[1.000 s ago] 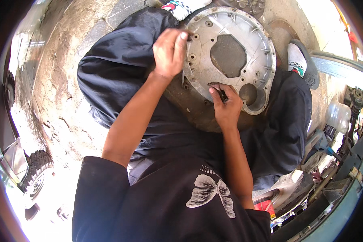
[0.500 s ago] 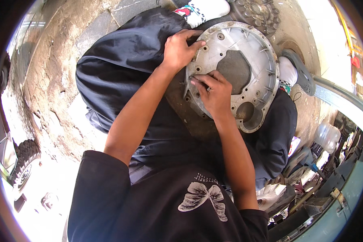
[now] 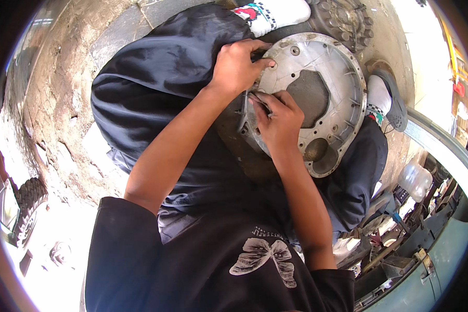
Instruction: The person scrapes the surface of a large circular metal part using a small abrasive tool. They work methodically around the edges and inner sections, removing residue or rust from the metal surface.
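A round grey cast-metal bell housing (image 3: 343,78) stands tilted between my legs, with bolt holes along its rim, a large angular opening in the middle and a round pocket at its lower edge. My left hand (image 3: 235,66) grips its upper left rim, thumb on the face and fingers curled behind the edge. Against the left part of the face my right hand (image 3: 282,117) is closed in a pinch. Whatever lies between its thumb and fingertips is too small and hidden to name.
Beyond the housing lies a dark, greasy round metal part (image 3: 343,23) with bolt heads. At right are a metal rail (image 3: 437,135), a clear plastic bottle (image 3: 415,181) and a blue-green panel (image 3: 447,270) beside piled parts. A tyre (image 3: 31,208) stands far left.
In the view, the housing and both hands sit slightly farther right and lower. My right hand has shifted a little along the housing's left face; the left keeps its hold on the rim.
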`<state>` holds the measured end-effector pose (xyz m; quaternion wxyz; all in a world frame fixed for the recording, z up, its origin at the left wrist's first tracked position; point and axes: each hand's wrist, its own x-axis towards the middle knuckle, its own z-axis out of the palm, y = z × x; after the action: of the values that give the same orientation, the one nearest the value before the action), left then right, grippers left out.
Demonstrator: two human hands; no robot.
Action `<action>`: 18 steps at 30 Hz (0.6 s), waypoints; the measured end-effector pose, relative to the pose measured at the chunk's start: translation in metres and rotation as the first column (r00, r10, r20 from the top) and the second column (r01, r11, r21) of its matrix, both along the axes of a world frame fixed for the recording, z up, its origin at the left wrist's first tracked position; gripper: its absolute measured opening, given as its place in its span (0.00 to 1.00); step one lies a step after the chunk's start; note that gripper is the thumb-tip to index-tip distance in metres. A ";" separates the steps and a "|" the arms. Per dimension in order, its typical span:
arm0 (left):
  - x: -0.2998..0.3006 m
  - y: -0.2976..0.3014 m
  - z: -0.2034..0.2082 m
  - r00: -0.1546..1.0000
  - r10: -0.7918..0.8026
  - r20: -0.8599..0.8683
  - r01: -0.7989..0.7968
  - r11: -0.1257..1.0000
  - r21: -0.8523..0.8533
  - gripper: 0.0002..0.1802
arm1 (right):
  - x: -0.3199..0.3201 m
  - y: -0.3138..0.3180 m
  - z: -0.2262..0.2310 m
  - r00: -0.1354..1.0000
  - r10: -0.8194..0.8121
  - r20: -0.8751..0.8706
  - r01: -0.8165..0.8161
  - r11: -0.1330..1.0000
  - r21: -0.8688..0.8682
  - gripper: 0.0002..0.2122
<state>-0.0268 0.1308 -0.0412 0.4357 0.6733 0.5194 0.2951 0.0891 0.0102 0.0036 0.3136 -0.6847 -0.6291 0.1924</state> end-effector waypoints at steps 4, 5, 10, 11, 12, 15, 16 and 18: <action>-0.001 0.001 0.000 1.000 -0.008 0.009 0.008 1.000 0.015 0.22 | -0.001 -0.022 0.002 0.999 -0.023 0.036 0.025 0.998 -0.064 0.07; -0.003 0.001 0.000 1.000 0.001 0.003 -0.001 1.000 0.012 0.22 | -0.002 -0.017 0.004 0.998 -0.014 0.063 0.018 0.998 -0.067 0.07; -0.005 0.003 0.009 1.000 0.002 -0.029 -0.004 0.998 -0.064 0.22 | -0.006 0.002 0.001 0.996 -0.015 0.090 0.014 1.000 0.015 0.08; -0.006 0.007 0.012 0.999 -0.002 -0.044 0.000 0.998 -0.063 0.22 | -0.005 -0.007 0.000 0.998 -0.028 0.059 0.028 1.000 -0.008 0.08; -0.005 0.005 0.002 1.000 0.001 0.001 -0.001 1.000 -0.018 0.22 | -0.003 -0.018 -0.002 0.999 -0.040 0.028 0.041 0.999 -0.032 0.08; -0.001 -0.001 0.003 0.999 0.029 -0.021 -0.029 1.000 -0.006 0.22 | -0.004 -0.009 -0.003 0.998 -0.055 0.016 0.055 0.998 -0.012 0.08; -0.001 0.001 0.002 0.999 0.017 -0.046 -0.016 1.000 0.017 0.25 | -0.006 0.003 -0.002 0.998 -0.060 0.025 0.060 0.998 0.001 0.08; -0.003 -0.001 0.000 0.998 0.017 -0.057 -0.018 1.000 -0.022 0.25 | -0.008 0.005 0.000 0.996 -0.071 0.058 0.071 0.997 -0.010 0.08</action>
<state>-0.0294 0.1296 -0.0410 0.4255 0.6719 0.5408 0.2739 0.0807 0.0152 0.0032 0.2978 -0.7138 -0.6119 0.1653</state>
